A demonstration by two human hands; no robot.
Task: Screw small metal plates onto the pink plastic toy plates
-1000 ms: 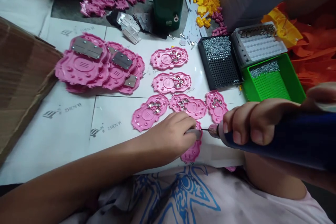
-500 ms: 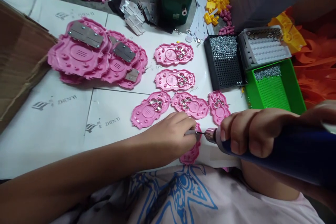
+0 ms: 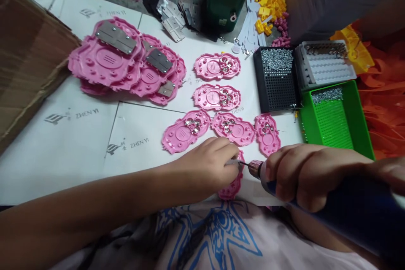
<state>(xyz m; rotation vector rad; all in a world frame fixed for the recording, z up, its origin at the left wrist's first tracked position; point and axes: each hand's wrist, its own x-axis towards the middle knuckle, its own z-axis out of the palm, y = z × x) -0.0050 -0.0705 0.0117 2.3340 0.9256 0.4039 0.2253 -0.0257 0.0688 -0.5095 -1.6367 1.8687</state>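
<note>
Your left hand (image 3: pixel 218 162) has thumb and index finger closed about a grey plate (image 3: pixel 233 162), other fingers curled in. Plate sits between those two fingertips, end poking out to the right, over a pink shell (image 3: pixel 230 190) lying partly under the hand, its lower half showing below your thumb. Your right hand (image 3: pixel 306 173) wraps its fingers tightly round a blue driver (image 3: pixel 354 206); bit (image 3: pixel 244 163) points left, tip at the plate's end, touching or not, can't tell.

Next out: five smaller-looking shells (image 3: pixel 234 129) with metal contacts (image 3: pixel 193 125), nearest ones just past your left knuckles. Beyond your right hand: green bin (image 3: pixel 363 122), then black tray (image 3: pixel 263 88) with screws (image 3: pixel 278 59). Far left: pile of bigger shells (image 3: pixel 85 65) near a cardboard box (image 3: pixel 28 63). White paper (image 3: pixel 82 152) underneath.
</note>
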